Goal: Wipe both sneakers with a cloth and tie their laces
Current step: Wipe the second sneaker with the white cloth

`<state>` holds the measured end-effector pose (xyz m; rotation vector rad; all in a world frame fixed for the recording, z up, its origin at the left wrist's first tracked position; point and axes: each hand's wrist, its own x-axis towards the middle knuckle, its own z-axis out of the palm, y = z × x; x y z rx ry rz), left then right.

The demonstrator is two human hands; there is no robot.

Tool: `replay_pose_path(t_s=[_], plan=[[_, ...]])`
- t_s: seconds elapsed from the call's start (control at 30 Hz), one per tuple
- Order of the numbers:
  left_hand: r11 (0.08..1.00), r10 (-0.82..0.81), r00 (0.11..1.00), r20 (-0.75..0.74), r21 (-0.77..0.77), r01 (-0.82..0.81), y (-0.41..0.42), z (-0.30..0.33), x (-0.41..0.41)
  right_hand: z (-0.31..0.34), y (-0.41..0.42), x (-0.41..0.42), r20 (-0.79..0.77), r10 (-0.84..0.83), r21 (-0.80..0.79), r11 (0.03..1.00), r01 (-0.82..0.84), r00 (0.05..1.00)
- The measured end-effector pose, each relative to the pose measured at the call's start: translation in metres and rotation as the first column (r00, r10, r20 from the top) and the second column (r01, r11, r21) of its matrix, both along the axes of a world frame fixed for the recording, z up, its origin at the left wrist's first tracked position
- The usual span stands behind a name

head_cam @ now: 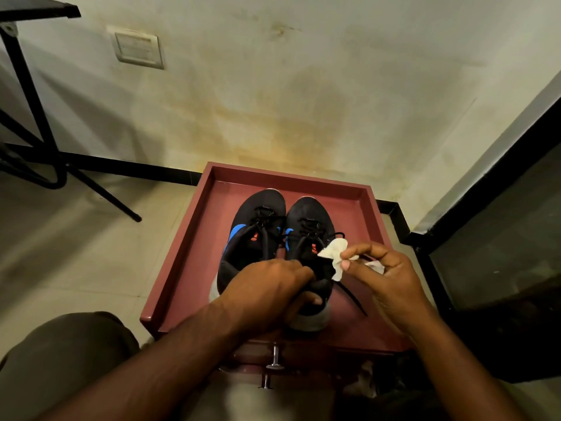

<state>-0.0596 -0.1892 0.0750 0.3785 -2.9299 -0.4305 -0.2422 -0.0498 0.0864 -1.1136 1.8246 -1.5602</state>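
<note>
- Left hand (267, 287) grips the right sneaker's (309, 226) soft heel collar, the firmest hold
- Right hand (391, 275) fingers pinch a limp, light cloth (335, 252) just above that sneaker; laces (353, 299) loose

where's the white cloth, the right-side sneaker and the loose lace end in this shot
white cloth (335, 250), head view, on its bunched upper fold.
right-side sneaker (308, 215), head view, on the black toe area.
loose lace end (353, 300), head view, on the strand lying across the tray floor.
</note>
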Motion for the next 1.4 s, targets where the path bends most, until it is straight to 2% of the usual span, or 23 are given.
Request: replay_pose_path(t_s=[0.07, 0.1, 0.2, 0.27, 0.33, 0.4, 0.47, 0.53, 0.63, 0.73, 0.8, 0.93, 1.1, 1.23, 1.3, 1.4], plan=[[0.995, 0.059, 0.998, 0.011, 0.081, -0.059, -0.001, 0.002, -0.004, -0.001, 0.001, -0.003, -0.174, 0.003, 0.054, 0.999, 0.006, 0.985], [0.990, 0.084, 0.996, 0.036, 0.113, -0.087, -0.003, 0.004, -0.007, -0.004, 0.003, -0.004, -0.214, 0.019, 0.073, 0.997, -0.004, 0.977], [0.987, 0.105, 0.988, 0.111, 0.113, -0.117, -0.007, 0.007, -0.011, -0.008, 0.007, 0.013, -0.187, 0.082, 0.096, 0.993, -0.065, 0.979], [0.988, 0.091, 0.987, 0.136, 0.108, -0.106, -0.007, 0.013, -0.010, -0.013, 0.005, 0.025, -0.304, 0.099, 0.115, 0.991, -0.067, 0.947], [0.988, 0.089, 0.985, 0.147, 0.110, -0.106, -0.008, 0.016, -0.010, -0.026, 0.001, 0.027, -0.386, 0.043, 0.129, 0.992, 0.008, 0.921], [0.989, 0.092, 0.986, 0.139, 0.104, -0.107, -0.010, 0.014, -0.008, -0.042, -0.006, 0.020, -0.415, -0.102, 0.146, 0.973, 0.177, 0.904], [0.994, 0.085, 0.987, 0.136, 0.053, -0.093, -0.010, 0.010, -0.006, -0.055, -0.010, 0.017, -0.323, -0.214, 0.203, 0.936, 0.288, 0.922], [0.997, 0.074, 0.986, 0.148, 0.014, -0.077, -0.011, 0.008, -0.005, -0.060, -0.009, 0.025, -0.189, -0.241, 0.201, 0.939, 0.278, 0.952], [0.994, 0.071, 0.989, 0.131, -0.087, -0.060, -0.015, 0.006, -0.001, -0.062, -0.004, 0.038, -0.145, -0.215, 0.115, 0.966, 0.232, 0.966], [0.974, 0.127, 0.984, 0.125, -0.202, -0.100, -0.018, 0.005, 0.002, -0.065, -0.011, 0.032, -0.122, -0.266, 0.164, 0.945, 0.284, 0.956], [0.984, 0.100, 0.981, 0.165, -0.162, -0.073, -0.017, 0.005, 0.000, -0.062, -0.015, 0.034, -0.100, -0.295, 0.170, 0.936, 0.308, 0.950], [0.994, 0.094, 0.972, 0.216, -0.075, -0.080, -0.019, 0.013, -0.002, -0.057, -0.008, 0.050, -0.093, -0.190, 0.083, 0.977, 0.197, 0.977], [0.999, 0.033, 0.973, 0.229, -0.001, -0.034, -0.023, 0.013, -0.002, -0.067, -0.024, 0.033, -0.084, -0.390, 0.182, 0.898, 0.399, 0.917], [0.993, -0.004, 0.984, 0.177, 0.118, -0.017, -0.032, 0.009, 0.004, -0.066, -0.016, 0.048, -0.070, -0.286, 0.130, 0.947, 0.293, 0.956], [0.994, 0.017, 0.985, 0.169, 0.103, -0.035, -0.030, 0.009, 0.002, -0.067, -0.016, 0.044, -0.082, -0.284, 0.143, 0.945, 0.294, 0.955], [0.995, 0.082, 0.988, 0.128, 0.053, -0.090, -0.024, 0.006, 0.000, -0.064, -0.021, 0.034, -0.092, -0.382, 0.185, 0.901, 0.393, 0.920]])
